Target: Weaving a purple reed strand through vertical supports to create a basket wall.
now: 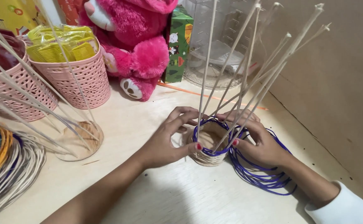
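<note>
Two hands work a small woven basket on the desk. Left hand pinches its near rim; right hand pinches the purple cord at the rim's right side. Upright reed stakes rise from the basket. Pink plush toy sits behind it.

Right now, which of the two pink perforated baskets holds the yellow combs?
The right-hand pink basket, next to the pink plush toy, is filled with packaged yellow combs. The other pink basket, at the left edge, holds something dark red.
</note>
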